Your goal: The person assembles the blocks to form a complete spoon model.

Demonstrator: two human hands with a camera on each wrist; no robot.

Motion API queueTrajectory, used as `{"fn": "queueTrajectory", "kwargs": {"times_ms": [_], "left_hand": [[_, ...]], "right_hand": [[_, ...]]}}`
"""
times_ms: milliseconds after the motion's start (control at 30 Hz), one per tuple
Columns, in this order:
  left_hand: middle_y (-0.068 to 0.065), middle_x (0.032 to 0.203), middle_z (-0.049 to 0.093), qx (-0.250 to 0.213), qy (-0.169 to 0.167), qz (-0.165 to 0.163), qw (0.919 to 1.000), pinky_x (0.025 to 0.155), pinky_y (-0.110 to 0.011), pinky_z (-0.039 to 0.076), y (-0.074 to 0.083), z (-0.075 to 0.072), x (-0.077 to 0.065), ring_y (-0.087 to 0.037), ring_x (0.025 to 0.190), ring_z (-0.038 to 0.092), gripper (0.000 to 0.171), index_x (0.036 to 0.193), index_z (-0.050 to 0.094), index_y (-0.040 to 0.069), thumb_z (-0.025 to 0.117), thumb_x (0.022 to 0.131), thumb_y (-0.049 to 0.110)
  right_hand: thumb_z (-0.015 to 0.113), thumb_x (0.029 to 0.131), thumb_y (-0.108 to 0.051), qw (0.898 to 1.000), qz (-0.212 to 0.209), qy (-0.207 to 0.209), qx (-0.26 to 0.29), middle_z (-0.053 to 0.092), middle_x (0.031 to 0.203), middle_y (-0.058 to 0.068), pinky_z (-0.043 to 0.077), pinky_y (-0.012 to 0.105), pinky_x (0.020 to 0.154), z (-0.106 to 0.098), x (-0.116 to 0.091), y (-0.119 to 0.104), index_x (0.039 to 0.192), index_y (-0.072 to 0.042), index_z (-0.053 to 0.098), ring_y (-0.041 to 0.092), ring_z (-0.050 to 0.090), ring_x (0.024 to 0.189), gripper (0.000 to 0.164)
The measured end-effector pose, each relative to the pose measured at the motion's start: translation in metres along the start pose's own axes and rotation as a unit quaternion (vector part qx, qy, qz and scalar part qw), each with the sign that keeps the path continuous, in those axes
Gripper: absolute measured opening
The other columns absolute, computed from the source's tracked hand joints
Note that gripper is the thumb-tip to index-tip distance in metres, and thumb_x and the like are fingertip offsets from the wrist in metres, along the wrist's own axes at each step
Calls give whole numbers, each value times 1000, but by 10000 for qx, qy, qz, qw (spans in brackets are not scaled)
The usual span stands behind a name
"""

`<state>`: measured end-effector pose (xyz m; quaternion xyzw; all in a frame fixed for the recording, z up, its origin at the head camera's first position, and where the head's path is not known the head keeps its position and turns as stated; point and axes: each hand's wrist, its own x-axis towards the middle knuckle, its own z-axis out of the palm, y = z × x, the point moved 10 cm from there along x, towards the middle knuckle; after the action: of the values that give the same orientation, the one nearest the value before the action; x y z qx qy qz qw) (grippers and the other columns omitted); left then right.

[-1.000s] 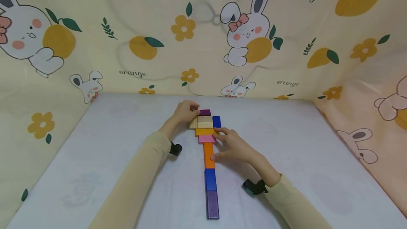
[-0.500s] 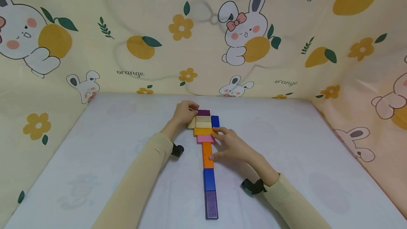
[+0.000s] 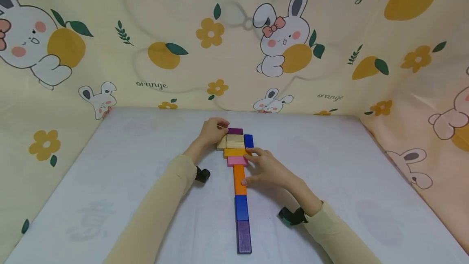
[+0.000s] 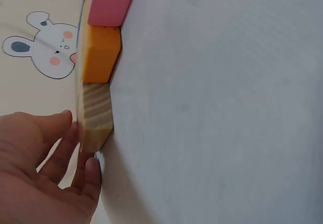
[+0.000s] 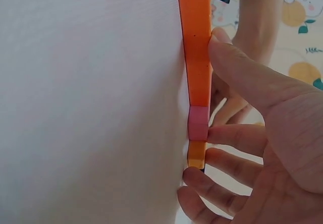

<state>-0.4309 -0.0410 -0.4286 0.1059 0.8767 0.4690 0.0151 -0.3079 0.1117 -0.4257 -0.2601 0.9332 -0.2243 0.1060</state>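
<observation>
A row of wooden blocks lies on the table, with an orange block [image 3: 239, 174], a blue block [image 3: 242, 207] and a purple block [image 3: 244, 237] forming a long stem. Beyond it sit a pink block [image 3: 237, 160], a yellow block [image 3: 233, 152], plain wood blocks [image 3: 235, 138], a small blue block [image 3: 248, 140] and a dark purple block [image 3: 235, 131]. My left hand [image 3: 212, 130] rests at the left end of the dark purple block, beside the plain wood. Loosely spread, my right hand [image 3: 269, 168] touches the orange block with its thumb; its fingertips rest along the pink and yellow blocks.
The blocks lie on a white table cover [image 3: 91, 190]. A cream cloth printed with rabbits and oranges [image 3: 176, 19] stands behind and at both sides. Black wrist cameras are worn on the left wrist [image 3: 202, 174] and right wrist [image 3: 292, 216].
The view shifts slightly. Both hands keep their places at the blocks, and no block has visibly moved within the row.
</observation>
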Motion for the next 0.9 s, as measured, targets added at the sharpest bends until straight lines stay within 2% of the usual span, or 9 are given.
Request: {"fn": "queueTrajectory", "kwargs": {"times_ms": [267, 333, 433, 567, 667, 767, 833, 900], "left_hand": [[-18, 127, 61, 207, -305, 341, 9987, 94, -39, 47, 4, -12, -22, -30, 108, 57, 36, 128, 61, -4, 62, 94, 9], [-19, 126, 61, 243, -333, 377, 9984, 93, -39, 48, 5, -16, -29, -31, 106, 59, 38, 127, 60, -5, 64, 93, 11], [-20, 121, 63, 296, -353, 389, 9982, 91, -39, 50, 5, -20, -38, -32, 104, 62, 38, 125, 61, -6, 66, 92, 10], [-17, 113, 66, 276, -424, 283, 9983, 85, -36, 53, 4, -19, -45, -30, 101, 63, 37, 122, 63, -7, 68, 89, 9], [-16, 109, 67, 188, -456, 111, 9987, 83, -35, 53, 3, -17, -49, -28, 99, 63, 39, 121, 63, -7, 71, 87, 9], [-15, 107, 67, 160, -408, -65, 9990, 84, -34, 53, 2, -16, -53, -26, 97, 63, 39, 119, 63, -8, 74, 86, 10], [-14, 105, 67, 175, -337, -174, 9991, 84, -33, 52, -2, -15, -54, -25, 96, 63, 37, 117, 64, -8, 75, 86, 10], [-13, 102, 67, 204, -250, -234, 9992, 83, -33, 53, -5, -16, -54, -25, 94, 62, 35, 114, 64, -8, 75, 86, 10]], "right_hand": [[79, 78, -53, 9995, -187, -12, -250, 36, 153, 13, 33, 57, 106, 0, -4, -1, 143, -8, 52, 38, 31, 138, 84], [78, 80, -51, 9996, -201, 48, -167, 37, 152, 12, 34, 56, 106, -3, -4, 1, 141, -9, 54, 36, 33, 138, 78], [75, 85, -47, 9996, -128, 252, 54, 38, 151, 14, 40, 52, 102, -11, -3, 6, 141, -7, 54, 34, 42, 132, 73], [73, 87, -44, 9991, 61, 401, 136, 35, 152, 19, 40, 53, 102, -18, -1, 14, 145, 0, 46, 37, 41, 132, 78], [72, 87, -46, 9994, 210, 273, 85, 30, 154, 21, 33, 56, 106, -16, 2, 21, 148, 2, 39, 39, 29, 139, 84], [71, 87, -49, 9994, 302, 147, 119, 27, 155, 22, 31, 57, 107, -13, 5, 24, 150, 2, 35, 41, 26, 140, 88], [70, 88, -49, 9993, 310, 113, 158, 28, 155, 22, 31, 57, 107, -11, 7, 25, 150, 2, 35, 40, 27, 140, 88], [70, 90, -45, 9988, 291, 211, 327, 35, 151, 22, 38, 54, 104, -12, 10, 26, 148, 4, 38, 39, 38, 133, 82]]}}
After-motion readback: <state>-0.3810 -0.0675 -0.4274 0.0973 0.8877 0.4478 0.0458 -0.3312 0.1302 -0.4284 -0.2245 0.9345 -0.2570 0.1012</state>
